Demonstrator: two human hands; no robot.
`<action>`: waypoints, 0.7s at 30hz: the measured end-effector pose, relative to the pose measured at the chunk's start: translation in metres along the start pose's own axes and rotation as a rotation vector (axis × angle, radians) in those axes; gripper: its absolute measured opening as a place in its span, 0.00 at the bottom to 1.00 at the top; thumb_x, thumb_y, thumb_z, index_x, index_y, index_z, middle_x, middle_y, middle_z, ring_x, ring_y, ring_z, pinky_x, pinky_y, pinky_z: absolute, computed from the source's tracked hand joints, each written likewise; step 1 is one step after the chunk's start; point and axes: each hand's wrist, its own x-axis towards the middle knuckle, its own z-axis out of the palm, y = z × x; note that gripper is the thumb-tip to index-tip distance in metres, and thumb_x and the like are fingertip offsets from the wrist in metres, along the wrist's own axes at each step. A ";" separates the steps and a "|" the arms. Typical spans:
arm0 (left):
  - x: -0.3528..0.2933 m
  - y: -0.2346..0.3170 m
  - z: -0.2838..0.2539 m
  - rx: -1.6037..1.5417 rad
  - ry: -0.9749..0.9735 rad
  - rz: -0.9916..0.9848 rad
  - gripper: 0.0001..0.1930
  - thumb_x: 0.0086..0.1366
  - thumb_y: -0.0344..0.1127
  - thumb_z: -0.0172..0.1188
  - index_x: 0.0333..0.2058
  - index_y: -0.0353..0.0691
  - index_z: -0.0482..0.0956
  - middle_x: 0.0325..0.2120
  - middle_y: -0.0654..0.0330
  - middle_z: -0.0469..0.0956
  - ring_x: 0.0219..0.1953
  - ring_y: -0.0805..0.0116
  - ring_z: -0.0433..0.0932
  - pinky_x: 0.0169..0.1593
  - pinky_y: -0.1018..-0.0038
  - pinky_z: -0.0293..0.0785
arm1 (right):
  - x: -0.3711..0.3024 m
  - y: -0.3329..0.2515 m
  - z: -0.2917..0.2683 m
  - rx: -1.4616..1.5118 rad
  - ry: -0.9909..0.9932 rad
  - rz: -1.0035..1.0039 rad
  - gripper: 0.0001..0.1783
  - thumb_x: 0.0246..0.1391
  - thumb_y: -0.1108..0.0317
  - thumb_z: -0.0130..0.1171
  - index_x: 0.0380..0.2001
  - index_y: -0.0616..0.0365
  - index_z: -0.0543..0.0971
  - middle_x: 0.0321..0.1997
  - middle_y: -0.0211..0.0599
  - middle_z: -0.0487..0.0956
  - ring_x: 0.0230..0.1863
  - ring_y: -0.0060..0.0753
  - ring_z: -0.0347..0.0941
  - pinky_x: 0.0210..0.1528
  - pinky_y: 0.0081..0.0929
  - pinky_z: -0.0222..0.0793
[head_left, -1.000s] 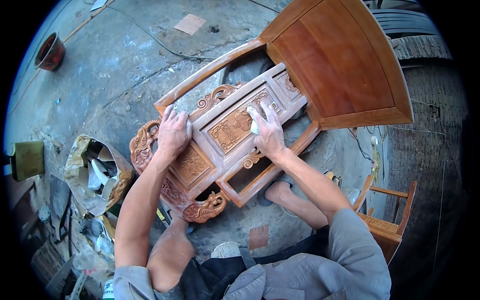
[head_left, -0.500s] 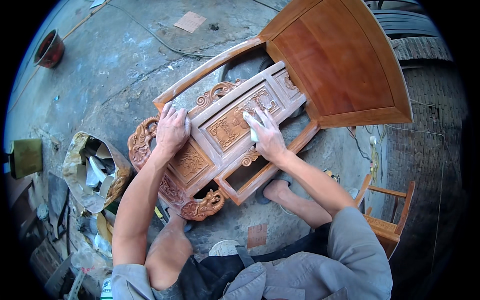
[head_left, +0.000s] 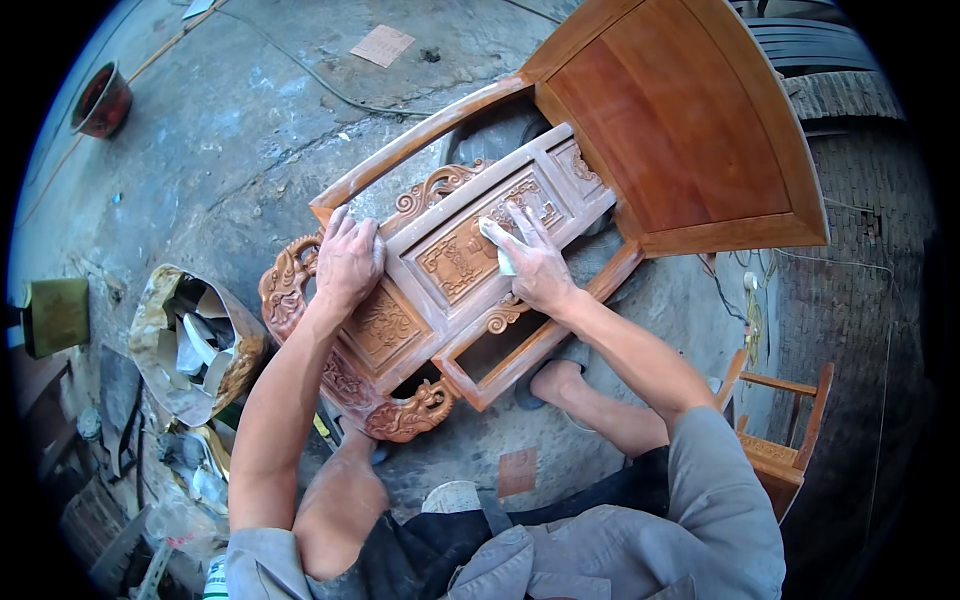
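Observation:
A carved wooden chair lies tipped over before me, its seat (head_left: pixel 665 120) turned up at the upper right. Pale dust coats the chair back (head_left: pixel 385 335), which has relief panels and a scrolled, carved top rail (head_left: pixel 290 285). My left hand (head_left: pixel 350 262) is closed over the back's far edge, close to that rail. On the middle carved panel (head_left: pixel 455 265) rests my right hand (head_left: pixel 540 275), with dusty fingertips. Between its thumb and fingers it pinches a pale, folded pad (head_left: pixel 506 264), mostly covered by the hand.
An open sack (head_left: pixel 250 345) of scraps stands at the left, with loose clutter below it. A dark red bucket (head_left: pixel 103 103) sits at the far left. Another small wooden chair (head_left: pixel 775 450) is at the right. Cords cross the concrete floor (head_left: pixel 230 150).
My right hand has shifted very slightly with the pad on the middle panel. My left hand keeps its place on the chair back. The whole view has moved a little.

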 end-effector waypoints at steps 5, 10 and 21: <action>0.001 0.000 -0.001 0.033 0.027 0.005 0.06 0.66 0.29 0.59 0.39 0.35 0.79 0.31 0.47 0.80 0.43 0.50 0.80 0.71 0.53 0.67 | -0.029 -0.010 -0.007 -0.031 0.016 0.122 0.38 0.56 0.78 0.57 0.72 0.58 0.69 0.70 0.50 0.77 0.78 0.72 0.57 0.82 0.63 0.47; 0.000 -0.001 -0.001 0.013 -0.003 0.005 0.05 0.66 0.29 0.59 0.39 0.35 0.79 0.31 0.47 0.80 0.42 0.50 0.80 0.70 0.53 0.67 | -0.012 -0.014 0.000 -0.029 0.010 0.173 0.38 0.56 0.78 0.57 0.72 0.60 0.68 0.73 0.53 0.73 0.80 0.71 0.54 0.81 0.65 0.48; -0.001 -0.002 0.002 -0.001 0.025 0.000 0.05 0.66 0.31 0.59 0.36 0.35 0.78 0.27 0.48 0.79 0.41 0.50 0.80 0.71 0.54 0.66 | -0.030 -0.041 0.005 0.037 0.052 0.198 0.39 0.54 0.82 0.55 0.72 0.62 0.67 0.71 0.56 0.73 0.77 0.78 0.56 0.79 0.69 0.48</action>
